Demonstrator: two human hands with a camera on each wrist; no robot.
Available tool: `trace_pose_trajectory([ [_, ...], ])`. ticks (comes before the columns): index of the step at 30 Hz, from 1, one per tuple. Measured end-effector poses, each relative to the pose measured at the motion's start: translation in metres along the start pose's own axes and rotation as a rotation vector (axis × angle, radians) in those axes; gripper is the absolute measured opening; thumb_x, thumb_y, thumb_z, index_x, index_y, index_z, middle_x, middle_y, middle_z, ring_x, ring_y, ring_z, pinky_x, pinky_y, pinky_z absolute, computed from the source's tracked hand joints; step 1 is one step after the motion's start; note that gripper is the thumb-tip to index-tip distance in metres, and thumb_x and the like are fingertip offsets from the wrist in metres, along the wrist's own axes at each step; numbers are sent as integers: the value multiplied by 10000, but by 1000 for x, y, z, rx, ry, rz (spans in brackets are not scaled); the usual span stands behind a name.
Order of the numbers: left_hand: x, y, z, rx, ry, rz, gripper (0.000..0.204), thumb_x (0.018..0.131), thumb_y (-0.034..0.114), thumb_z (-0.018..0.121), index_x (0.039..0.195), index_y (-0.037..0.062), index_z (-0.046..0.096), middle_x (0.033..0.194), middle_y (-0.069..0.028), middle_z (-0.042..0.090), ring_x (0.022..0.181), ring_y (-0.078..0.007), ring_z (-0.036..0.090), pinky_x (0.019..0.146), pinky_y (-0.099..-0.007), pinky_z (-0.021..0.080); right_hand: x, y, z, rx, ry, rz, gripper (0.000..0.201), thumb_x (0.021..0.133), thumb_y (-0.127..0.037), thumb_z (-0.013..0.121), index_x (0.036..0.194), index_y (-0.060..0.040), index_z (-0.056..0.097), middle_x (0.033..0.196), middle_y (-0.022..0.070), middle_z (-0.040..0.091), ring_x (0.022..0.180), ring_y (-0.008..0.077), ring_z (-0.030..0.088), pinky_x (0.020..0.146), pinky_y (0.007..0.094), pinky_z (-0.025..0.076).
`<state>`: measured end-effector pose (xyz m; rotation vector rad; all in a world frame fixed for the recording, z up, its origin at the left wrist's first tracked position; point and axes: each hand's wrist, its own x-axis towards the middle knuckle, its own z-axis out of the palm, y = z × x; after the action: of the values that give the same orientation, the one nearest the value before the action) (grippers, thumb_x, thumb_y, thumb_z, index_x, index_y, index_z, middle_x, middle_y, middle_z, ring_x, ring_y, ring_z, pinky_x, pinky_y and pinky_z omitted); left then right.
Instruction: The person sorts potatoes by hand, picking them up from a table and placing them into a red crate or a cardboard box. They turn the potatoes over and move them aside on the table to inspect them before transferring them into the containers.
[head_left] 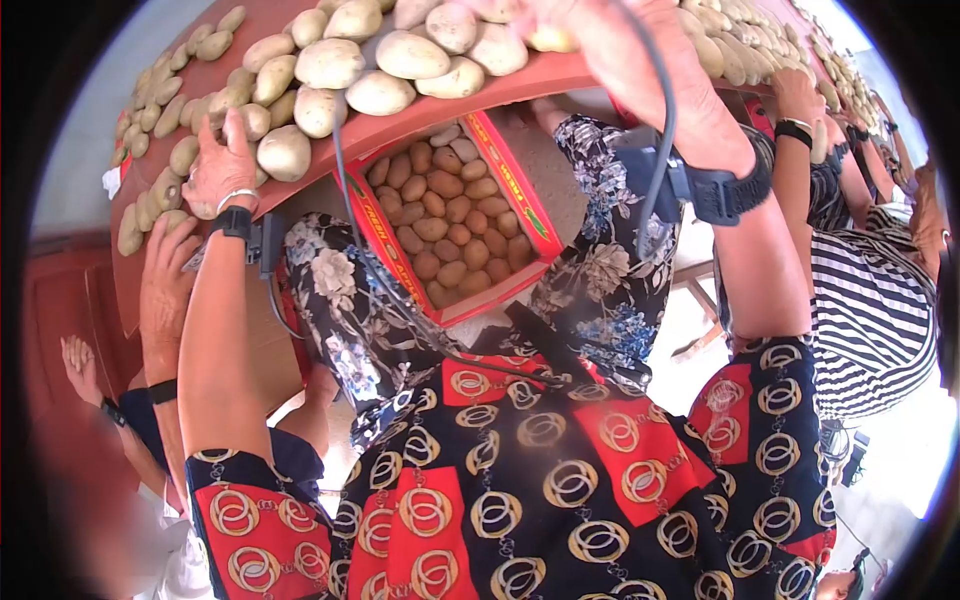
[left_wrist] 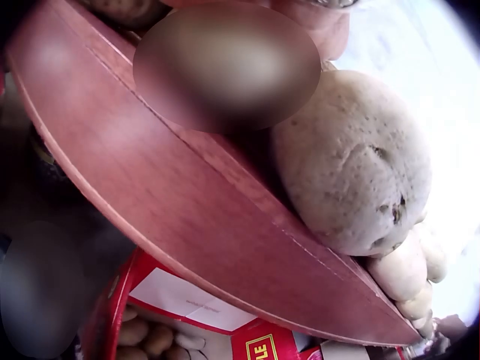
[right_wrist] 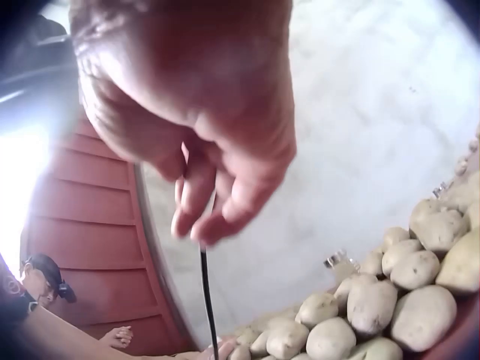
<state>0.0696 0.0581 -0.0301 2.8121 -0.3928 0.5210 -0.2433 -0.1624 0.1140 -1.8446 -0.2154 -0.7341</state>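
Note:
Above the table, close to the head camera, my right hand is raised. In the right wrist view its fingertips come together around a thin black cable that hangs down from them. My left hand is at the left part of the table's front edge, fingers spread among the pale potatoes. Just beside its fingers lies a large potato, which also shows big in the left wrist view as a pitted pale potato. A blurred oval hides part of the left fingers there.
The red table bears heaps of potatoes. Below its edge, a red-rimmed carton holds many brownish potatoes. Another person's hand is beside my left forearm; more people sit to the right. A cable loops over my right wrist.

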Motion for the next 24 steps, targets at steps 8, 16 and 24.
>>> trace_pose_trajectory([
  [8, -9, 6, -3, -70, 45, -26, 744, 793, 711, 361, 1359, 238, 456, 1157, -181, 626, 1139, -367, 546, 1032, -566, 183, -71, 68, -7, -416, -894, 833, 207, 854, -91, 472, 711, 6, 586, 641, 79, 616, 673, 170, 624, 609, 314, 474],
  [16, -14, 5, -8, -55, -10, -31, 734, 816, 712, 326, 1382, 256, 427, 1155, -216, 616, 1132, -363, 548, 1023, -556, 215, -51, 23, -41, 31, -424, 940, 470, 930, -478, 499, 794, -42, 609, 778, 91, 664, 601, 106, 575, 552, 224, 447],
  [24, -7, 9, -7, -56, 8, -16, 721, 818, 707, 342, 1385, 268, 419, 1151, -154, 634, 1129, -339, 554, 1029, -579, 184, -107, 94, 7, 323, -262, 1230, 467, 943, -497, 463, 820, -54, 544, 812, 132, 648, 656, 193, 655, 595, 278, 546],
])
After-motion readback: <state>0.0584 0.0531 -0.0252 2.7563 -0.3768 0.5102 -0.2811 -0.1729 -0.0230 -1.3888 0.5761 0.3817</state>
